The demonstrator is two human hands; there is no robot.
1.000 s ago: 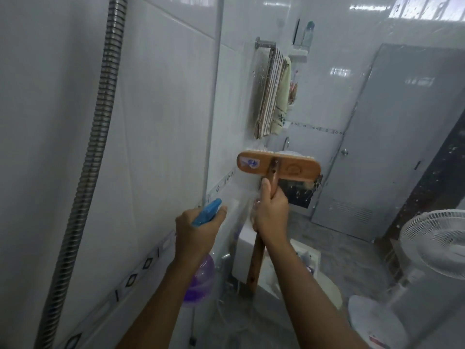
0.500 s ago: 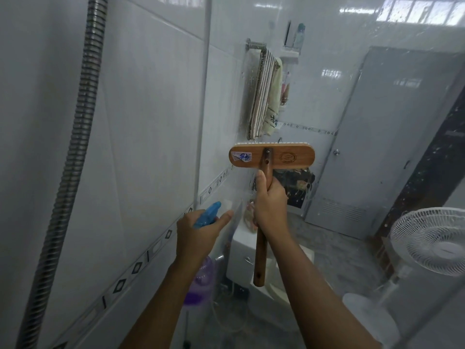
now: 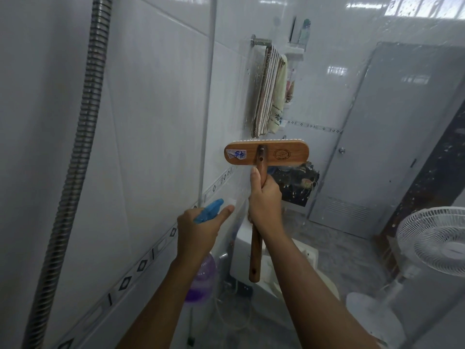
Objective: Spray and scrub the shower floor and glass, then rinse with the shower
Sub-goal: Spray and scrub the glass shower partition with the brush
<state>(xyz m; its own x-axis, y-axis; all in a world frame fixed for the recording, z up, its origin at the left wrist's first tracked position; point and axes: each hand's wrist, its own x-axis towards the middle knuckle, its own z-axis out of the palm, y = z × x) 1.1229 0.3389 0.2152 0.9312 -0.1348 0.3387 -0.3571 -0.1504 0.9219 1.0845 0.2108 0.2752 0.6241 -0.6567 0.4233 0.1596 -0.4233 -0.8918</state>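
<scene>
At the centre of the head view, the right hand [image 3: 264, 200] is clenched round the wooden handle of the scrub brush [image 3: 264, 154], thumb laid up the shaft. The bristle head is level and appears set against the shower glass [image 3: 327, 102], just below the towels [image 3: 269, 91] that hang on a rail beyond the pane. Lower left of centre, the left hand [image 3: 198, 229] grasps the spray bottle [image 3: 202, 279] by its neck. Its blue trigger head points up and right toward the pane and its purple body hangs below the wrist; whether a finger rests on the trigger cannot be told. Droplets and streaks speckle the pane toward the upper right, so the step in hand looks like scrubbing the glass; the floor is out of view and the rinse not yet done. To do it well, I judge the head should lie flat so all bristles bear, passes should overlap from the top downward, dry patches should get spray first, and pressure should be moderate. Along the left edge, the ribbed shower hose [image 3: 83, 137] hangs close by for rinsing.
</scene>
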